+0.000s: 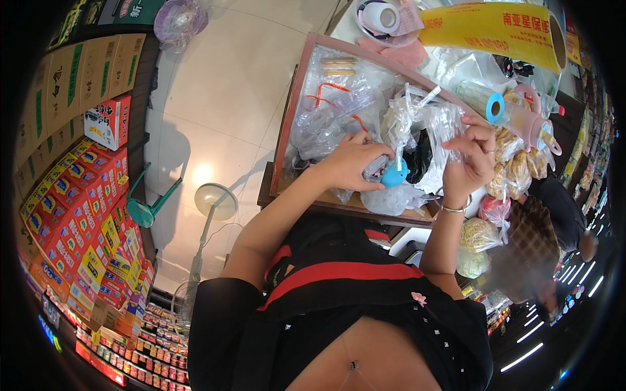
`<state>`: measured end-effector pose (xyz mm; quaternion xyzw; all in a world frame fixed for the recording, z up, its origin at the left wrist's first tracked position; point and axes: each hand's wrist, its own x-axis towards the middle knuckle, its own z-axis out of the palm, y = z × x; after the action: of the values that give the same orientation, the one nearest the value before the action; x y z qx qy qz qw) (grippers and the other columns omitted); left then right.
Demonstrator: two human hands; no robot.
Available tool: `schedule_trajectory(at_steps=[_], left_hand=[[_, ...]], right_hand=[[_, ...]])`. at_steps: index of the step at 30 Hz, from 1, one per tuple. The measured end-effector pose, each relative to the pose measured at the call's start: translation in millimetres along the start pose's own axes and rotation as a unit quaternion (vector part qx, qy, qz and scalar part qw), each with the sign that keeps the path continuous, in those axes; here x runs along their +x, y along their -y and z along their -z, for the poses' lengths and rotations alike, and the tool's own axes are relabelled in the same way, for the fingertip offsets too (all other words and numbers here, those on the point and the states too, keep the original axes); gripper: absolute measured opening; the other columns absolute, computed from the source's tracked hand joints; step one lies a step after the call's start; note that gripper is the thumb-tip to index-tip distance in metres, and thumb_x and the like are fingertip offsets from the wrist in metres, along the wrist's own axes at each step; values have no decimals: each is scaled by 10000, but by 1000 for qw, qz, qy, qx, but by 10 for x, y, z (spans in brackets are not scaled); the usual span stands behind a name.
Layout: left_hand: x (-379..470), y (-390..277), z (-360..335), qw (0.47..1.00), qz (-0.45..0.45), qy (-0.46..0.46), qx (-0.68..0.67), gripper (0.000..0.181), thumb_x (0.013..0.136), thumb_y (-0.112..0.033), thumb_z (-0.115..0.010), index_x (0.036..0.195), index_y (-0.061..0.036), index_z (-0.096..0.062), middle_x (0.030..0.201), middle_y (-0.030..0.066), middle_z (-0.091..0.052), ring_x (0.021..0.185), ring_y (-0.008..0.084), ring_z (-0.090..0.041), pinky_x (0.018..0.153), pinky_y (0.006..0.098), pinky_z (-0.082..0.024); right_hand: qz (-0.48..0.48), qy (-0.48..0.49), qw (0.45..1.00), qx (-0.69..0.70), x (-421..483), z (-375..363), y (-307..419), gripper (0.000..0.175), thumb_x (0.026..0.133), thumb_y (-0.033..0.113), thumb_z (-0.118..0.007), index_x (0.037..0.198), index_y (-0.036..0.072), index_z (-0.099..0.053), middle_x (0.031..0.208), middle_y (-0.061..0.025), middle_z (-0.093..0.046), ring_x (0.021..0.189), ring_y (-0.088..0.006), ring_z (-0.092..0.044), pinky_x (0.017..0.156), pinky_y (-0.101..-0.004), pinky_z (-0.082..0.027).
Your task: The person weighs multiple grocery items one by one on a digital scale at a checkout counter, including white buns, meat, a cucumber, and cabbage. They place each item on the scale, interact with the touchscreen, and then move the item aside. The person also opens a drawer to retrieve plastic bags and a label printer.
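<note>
A shallow wooden drawer (295, 105) in front of me holds clear plastic bags (318, 134), red ties and a black plastic bag (418, 156). My left hand (354, 161) reaches into it, its fingers curled around a small clear-wrapped item beside a round blue object (395, 173); the wrapped item's kind is unclear. Along the drawer's right side, my right hand (470, 146) has its fingers bent at a bundle of white translucent plastic bags (440, 132). Whether those fingers pinch the plastic is hard to tell.
Beyond the drawer lie a large yellow cling wrap roll (489, 32), a smaller roll (481, 100) and a pink bottle (525, 122). Bagged food (518, 171) sits to the right, near other people (543, 220). A pedestal fan (195, 264), a green stool (142, 210) and stacked cartons (78, 195) stand left.
</note>
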<state>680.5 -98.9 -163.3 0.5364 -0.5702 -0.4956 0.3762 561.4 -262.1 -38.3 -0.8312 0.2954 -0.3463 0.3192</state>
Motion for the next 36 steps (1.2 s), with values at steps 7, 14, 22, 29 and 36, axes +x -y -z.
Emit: schedule_trajectory(at_steps=[7, 14, 22, 29, 36], left_hand=[[6, 15, -18, 1000, -6, 7, 28, 646, 632, -333, -836, 1197, -227, -542, 1135, 12, -613, 1074, 303, -465, 917, 451, -345], [73, -6, -97, 997, -45, 8, 61, 643, 641, -334, -828, 1202, -217, -538, 1134, -9, -612, 1054, 294, -473, 900, 446, -354], [145, -136, -141, 997, 10, 10, 81, 818, 712, -395, -804, 1347, -65, -407, 1200, 192, -551, 1111, 390, -487, 931, 496, -408], [256, 16, -265, 985, 41, -134, 105, 1143, 723, -570, -738, 1460, 87, -162, 1436, 405, -260, 1105, 572, -508, 902, 542, -474], [420, 150, -278, 994, 90, -16, 58, 1235, 722, -636, -698, 1503, 45, -27, 1512, 374, -174, 1160, 577, -476, 961, 559, -433]], right_hand=[[-44, 12, 997, -56, -369, 242, 21, 207, 563, -132, -604, 666, 42, -646, 839, -71, -503, 940, -285, -560, 818, -392, -462], [-210, -105, 953, -190, -1607, 1467, -88, 169, 830, -29, -659, 987, 35, -650, 1129, -110, -591, 1060, -242, -573, 891, -374, -486], [-554, -422, 628, 347, -5298, 2682, 1381, 359, 897, 180, -604, 1230, 48, -582, 1136, -54, -619, 991, -201, -586, 841, -357, -500], [-710, -558, 392, 178, -6146, 1476, 2270, 312, 908, 188, -595, 1185, 46, -590, 1079, -49, -613, 960, -197, -581, 826, -349, -493], [-721, -547, 401, 144, -5993, 1228, 2163, 269, 918, 196, -586, 1139, 44, -598, 1022, -45, -608, 928, -194, -576, 812, -341, -486]])
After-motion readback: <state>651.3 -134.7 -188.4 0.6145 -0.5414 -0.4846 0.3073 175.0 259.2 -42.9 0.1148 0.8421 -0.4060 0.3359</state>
